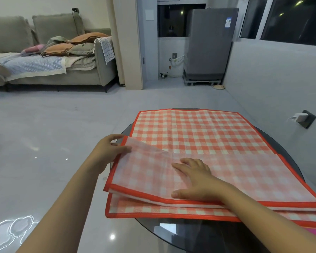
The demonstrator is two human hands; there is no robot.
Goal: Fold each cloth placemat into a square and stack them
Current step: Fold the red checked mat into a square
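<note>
While the fold is being made, each part of the scene serves a purpose, as labelled below.

Placemat (199,136): a red-checked cloth with a red border lies on a round dark glass table (285,148); its near part is turned over onto itself, pale underside up, so the fold appears to be only begun.

Second placemat (153,210): lies beneath the first, its near edge showing; probably waiting its turn.

Left hand (109,148): fingers and thumb closed on the turned-over left corner, apparently to carry that edge toward the far side and keep the borders lined up.

Right hand (193,179): fingers spread and pressed flat on the folded flap, gripping nothing; likely pinning the cloth so it does not slide on the glass.

Stack: none visible yet; no folded square in view.
</note>
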